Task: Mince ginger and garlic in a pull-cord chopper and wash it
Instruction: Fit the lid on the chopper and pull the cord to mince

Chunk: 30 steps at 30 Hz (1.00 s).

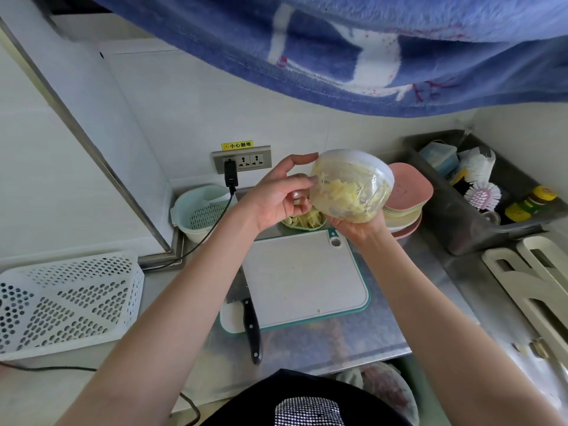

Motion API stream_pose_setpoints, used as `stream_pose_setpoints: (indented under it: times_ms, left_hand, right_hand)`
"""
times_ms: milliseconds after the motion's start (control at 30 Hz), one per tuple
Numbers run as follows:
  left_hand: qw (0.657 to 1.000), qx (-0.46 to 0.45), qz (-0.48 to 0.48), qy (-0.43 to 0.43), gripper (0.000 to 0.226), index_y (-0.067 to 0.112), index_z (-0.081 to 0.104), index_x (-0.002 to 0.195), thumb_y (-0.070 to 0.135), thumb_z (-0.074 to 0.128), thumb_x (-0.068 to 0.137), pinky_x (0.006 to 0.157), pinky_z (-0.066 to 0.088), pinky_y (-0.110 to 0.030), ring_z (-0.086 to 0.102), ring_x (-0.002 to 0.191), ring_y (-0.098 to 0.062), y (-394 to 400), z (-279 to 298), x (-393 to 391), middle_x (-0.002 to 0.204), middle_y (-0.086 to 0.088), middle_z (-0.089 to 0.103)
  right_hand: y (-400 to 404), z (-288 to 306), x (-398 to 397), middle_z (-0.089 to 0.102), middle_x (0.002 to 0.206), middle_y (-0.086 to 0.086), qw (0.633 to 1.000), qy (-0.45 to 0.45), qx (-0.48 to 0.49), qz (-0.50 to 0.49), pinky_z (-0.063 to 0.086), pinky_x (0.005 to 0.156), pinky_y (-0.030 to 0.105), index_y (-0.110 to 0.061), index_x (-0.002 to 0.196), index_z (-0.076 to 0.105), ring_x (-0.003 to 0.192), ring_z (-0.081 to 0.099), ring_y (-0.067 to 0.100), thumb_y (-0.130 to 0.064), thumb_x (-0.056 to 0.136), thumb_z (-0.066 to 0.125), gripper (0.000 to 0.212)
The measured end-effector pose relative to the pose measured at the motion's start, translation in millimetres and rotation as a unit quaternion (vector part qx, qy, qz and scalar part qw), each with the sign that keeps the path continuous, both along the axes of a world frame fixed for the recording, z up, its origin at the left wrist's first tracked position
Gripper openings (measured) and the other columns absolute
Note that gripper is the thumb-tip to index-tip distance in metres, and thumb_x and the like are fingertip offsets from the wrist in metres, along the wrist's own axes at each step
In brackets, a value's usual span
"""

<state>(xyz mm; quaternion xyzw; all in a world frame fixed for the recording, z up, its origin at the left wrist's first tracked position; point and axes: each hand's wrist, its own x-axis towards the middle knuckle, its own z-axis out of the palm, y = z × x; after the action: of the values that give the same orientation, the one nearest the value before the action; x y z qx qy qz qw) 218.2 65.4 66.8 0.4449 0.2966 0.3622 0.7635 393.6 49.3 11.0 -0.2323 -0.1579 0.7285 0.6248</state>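
The clear pull-cord chopper (353,186) is raised above the counter and tilted, with pale yellow ginger strips showing through its wall. My right hand (358,227) cups it from below. My left hand (281,193) is at its left side, index fingertip on the lid's rim, other fingertips curled against the bowl. Beneath the hands a small dish (304,222) holds more ginger strips and garlic slices, partly hidden. A white cutting board (304,278) with a teal edge lies in front, and a black-handled knife (249,315) rests along its left edge.
A pale colander (201,210) sits at the back left under a wall socket with a plugged charger (230,175). A white perforated basket (61,302) lies at the left. Stacked pink plates (410,192) and a grey tub (479,222) of brushes and jars stand at the right. A blue towel (368,56) hangs overhead.
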Motion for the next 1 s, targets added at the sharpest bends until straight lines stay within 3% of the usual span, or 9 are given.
stream_pose_setpoints:
  times_ms: [167, 267, 367, 433, 500, 567, 633, 800, 1000]
  left_hand:
    - [0.990, -0.038, 0.030, 0.131, 0.015, 0.026, 0.062, 0.108, 0.027, 0.058, 0.094, 0.072, 0.057, -0.037, 0.058, 0.082, -0.016, 0.5, -14.0, -7.0, 0.092, 0.001, 0.060]
    - [0.985, -0.113, 0.001, 0.131, 0.031, 0.024, 0.057, 0.113, 0.047, 0.051, 0.093, 0.084, 0.055, -0.049, 0.060, 0.095, -0.028, -1.7, -26.4, -13.1, 0.105, -0.008, 0.055]
    - [0.983, -0.143, -0.021, 0.111, 0.057, 0.021, 0.046, 0.130, 0.056, 0.054, 0.085, 0.077, 0.058, -0.045, 0.064, 0.094, -0.034, -3.6, -32.4, -13.7, 0.116, -0.013, 0.054]
    - [0.982, -0.148, -0.014, 0.113, 0.070, 0.020, 0.041, 0.135, 0.057, 0.058, 0.079, 0.069, 0.059, -0.040, 0.064, 0.091, -0.035, -3.8, -33.7, -12.8, 0.117, -0.014, 0.054]
    - [0.980, -0.146, 0.012, 0.132, 0.073, 0.017, 0.042, 0.136, 0.055, 0.061, 0.077, 0.063, 0.058, -0.035, 0.064, 0.084, -0.032, -2.5, -35.9, -13.3, 0.115, -0.013, 0.053]
    - [0.976, -0.142, 0.039, 0.160, 0.070, 0.016, 0.044, 0.134, 0.054, 0.062, 0.079, 0.058, 0.056, -0.031, 0.063, 0.080, -0.030, -0.6, -40.2, -14.8, 0.111, -0.013, 0.055]
    - [0.970, -0.146, 0.050, 0.188, 0.064, 0.017, 0.048, 0.128, 0.057, 0.061, 0.080, 0.054, 0.054, -0.028, 0.064, 0.081, -0.030, 1.2, -44.7, -16.8, 0.108, -0.016, 0.058]
    - [0.966, -0.178, 0.061, 0.174, 0.046, 0.022, 0.046, 0.125, 0.048, 0.057, 0.089, 0.063, 0.059, -0.038, 0.063, 0.096, -0.036, 3.1, -59.3, -21.6, 0.124, -0.022, 0.050]
    - [0.952, -0.122, 0.120, 0.254, 0.043, 0.025, 0.044, 0.129, 0.038, 0.059, 0.091, 0.090, 0.050, -0.053, 0.050, 0.114, -0.032, 0.1, -92.6, -21.0, 0.132, -0.012, 0.044]
  right_hand:
    - [1.2, -11.4, 11.3, 0.071, 0.092, 0.009, 0.971, -0.144, -0.134, -0.135, 0.055, 0.081, 0.045, -0.014, 0.099, 0.063, 0.088, 0.067, 0.029, -0.035, 0.099, 0.037, 0.034]
    - [3.5, -19.6, 10.5, 0.071, 0.085, 0.004, 0.956, -0.202, -0.153, -0.147, 0.051, 0.081, 0.040, -0.018, 0.092, 0.063, 0.077, 0.068, 0.023, -0.045, 0.096, 0.045, 0.033]
    - [2.6, -28.4, 5.1, 0.072, 0.078, -0.001, 0.950, -0.235, -0.160, -0.133, 0.040, 0.093, 0.042, -0.024, 0.080, 0.069, 0.083, 0.063, 0.021, -0.050, 0.094, 0.044, 0.039]
    - [0.6, -32.4, 2.6, 0.074, 0.080, -0.001, 0.955, -0.230, -0.140, -0.123, 0.038, 0.095, 0.040, -0.024, 0.071, 0.076, 0.082, 0.065, 0.020, -0.046, 0.096, 0.042, 0.048]
    - [-0.6, -35.5, 0.6, 0.072, 0.092, 0.008, 0.962, -0.216, -0.123, -0.115, 0.045, 0.087, 0.040, -0.017, 0.086, 0.076, 0.084, 0.067, 0.023, -0.038, 0.100, 0.040, 0.044]
    - [-1.1, -36.3, -1.3, 0.067, 0.100, 0.013, 0.956, -0.244, -0.134, -0.095, 0.054, 0.071, 0.033, -0.009, 0.108, 0.063, 0.083, 0.066, 0.025, -0.035, 0.102, 0.037, 0.037]
    - [-3.9, -38.7, -2.9, 0.066, 0.088, 0.009, 0.944, -0.283, -0.158, -0.065, 0.053, 0.053, 0.027, -0.012, 0.102, 0.060, 0.066, 0.067, 0.020, -0.035, 0.102, 0.037, 0.033]
    - [-10.5, -50.3, -6.0, 0.067, 0.090, 0.007, 0.922, -0.340, -0.173, -0.065, 0.058, 0.067, 0.039, -0.013, 0.109, 0.062, 0.073, 0.070, 0.021, -0.035, 0.100, 0.043, 0.030]
    - [-31.3, -66.7, -23.8, 0.064, 0.084, -0.001, 0.896, -0.430, -0.087, -0.070, 0.056, 0.074, 0.027, -0.024, 0.085, 0.063, 0.081, 0.063, 0.011, -0.029, 0.098, 0.050, 0.019]
